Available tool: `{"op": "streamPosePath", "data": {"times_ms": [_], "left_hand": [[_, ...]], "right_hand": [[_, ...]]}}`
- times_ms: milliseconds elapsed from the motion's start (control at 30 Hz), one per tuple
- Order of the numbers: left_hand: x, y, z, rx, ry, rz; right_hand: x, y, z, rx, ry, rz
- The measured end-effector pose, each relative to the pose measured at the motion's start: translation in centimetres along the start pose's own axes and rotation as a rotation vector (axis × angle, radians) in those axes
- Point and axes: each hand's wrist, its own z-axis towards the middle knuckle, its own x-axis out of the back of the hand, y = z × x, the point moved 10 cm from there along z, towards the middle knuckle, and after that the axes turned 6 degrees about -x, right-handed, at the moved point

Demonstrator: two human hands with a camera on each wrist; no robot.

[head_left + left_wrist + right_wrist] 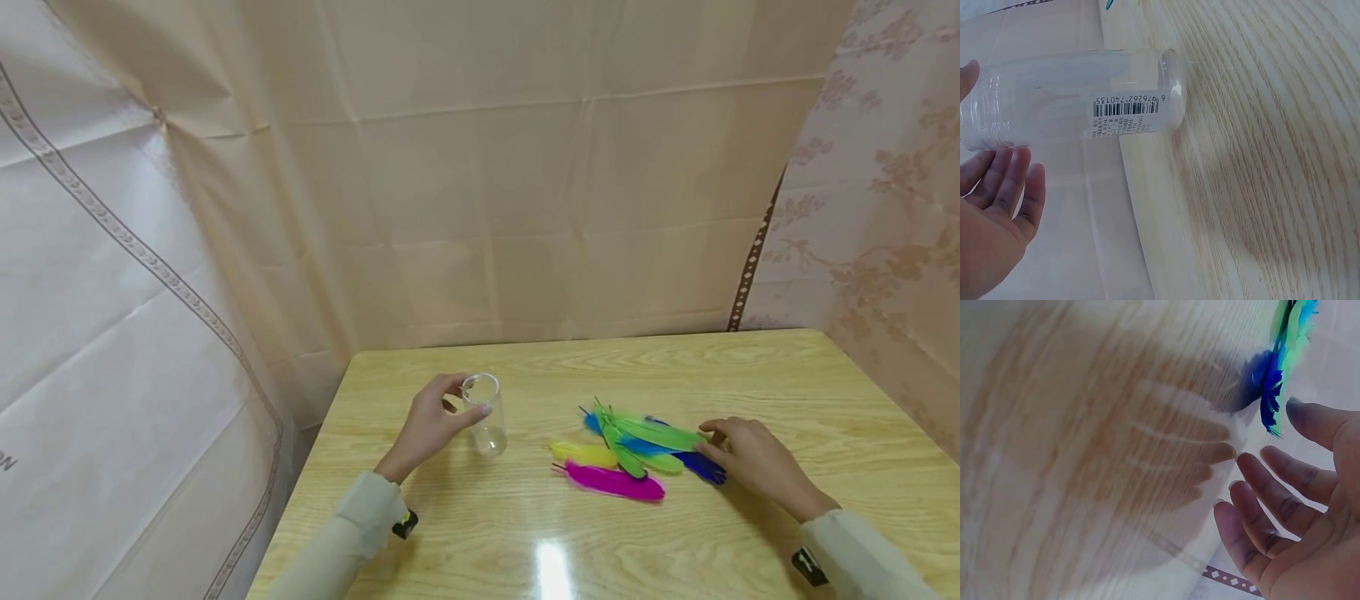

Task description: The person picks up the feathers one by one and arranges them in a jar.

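dark-blue feather (705,469) partly under green feather (660,433)

Long magenta feather (618,483); yellow feather (585,454); lime-green feathers (652,432); dark-blue feather (707,469). Clear cylindrical container (492,435), black-striped barcode label (1125,114). Pale-yellow wood-grain counter (480,533).

This looks like a makeshift screened-off work corner; whether it is in a home or a studio cannot be told. A creased beige sheet (465,192) hangs behind a light wood-grain table (750,375), with a white sheet (97,350) on the left and a flowered sheet (885,183) on the right, closing in three sides like a booth.
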Motion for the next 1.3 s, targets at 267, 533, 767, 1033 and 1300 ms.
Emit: {"op": "streamPosePath", "data": {"times_ms": [267,533,767,1033,1300], "left_hand": [[-0.3,0.2,-0.2,0.007,-0.022,-0.013],[-0.3,0.6,0.0,-0.018,-0.029,0.003],[-0.3,0.4,-0.1,-0.001,-0.034,0.000],[-0.2,0.6,-0.2,-0.011,-0.036,0.000],[-0.3,0.3,0.0,-0.002,-0.043,0.006]], "right_hand": [[-0.3,-0.1,0.3,-0.016,-0.011,-0.006],[-0.4,-0.5,0.7,-0.017,-0.004,-0.011],[-0.2,-0.1,0.6,-0.034,0.004,0.023],[0.9,-0.2,0.5,-0.034,0.021,0.088],[1.9,-0.6,0.3,-0.042,0.042,0.071]]}}
